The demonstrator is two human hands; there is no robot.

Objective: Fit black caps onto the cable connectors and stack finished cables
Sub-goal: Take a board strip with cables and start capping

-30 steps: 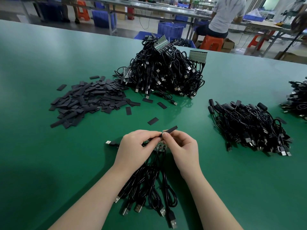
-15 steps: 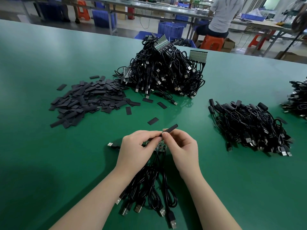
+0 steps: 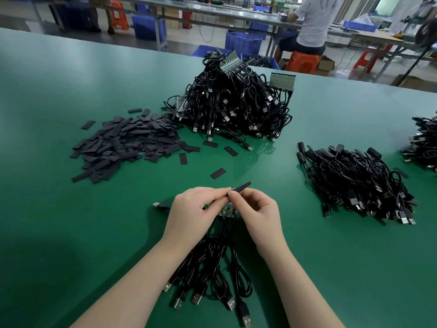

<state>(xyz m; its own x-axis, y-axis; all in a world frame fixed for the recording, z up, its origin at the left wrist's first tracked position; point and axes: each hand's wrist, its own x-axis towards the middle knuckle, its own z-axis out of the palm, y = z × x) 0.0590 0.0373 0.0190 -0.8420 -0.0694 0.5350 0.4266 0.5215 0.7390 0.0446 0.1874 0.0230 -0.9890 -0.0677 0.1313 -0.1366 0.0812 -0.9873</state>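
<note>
Green table (image 3: 71, 233) holds a heap of flat black caps (image 3: 125, 145) at left, a tangled cable pile (image 3: 231, 107) behind, and finished cables (image 3: 354, 181) at right. Both hands meet near the front edge: the left hand (image 3: 191, 214) and right hand (image 3: 257, 214) pinch one black cap (image 3: 241, 186) between fingertips, above a small circuit board (image 3: 227, 211) whose cables (image 3: 212, 275) trail toward the person.

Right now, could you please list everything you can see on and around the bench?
Table: one, green, underneath everything.
Loose caps: a heap, black, left.
Uncapped cable pile: one, black, centre back.
Finished cables: one stack, black, right.
More cables: a pile, black, far right edge.
Cable bundle: one, black, under the hands.
Cap: one, black, pinched by both hands.
Seated person: one, white shirt, background.
Left hand; right hand: front centre.
</note>
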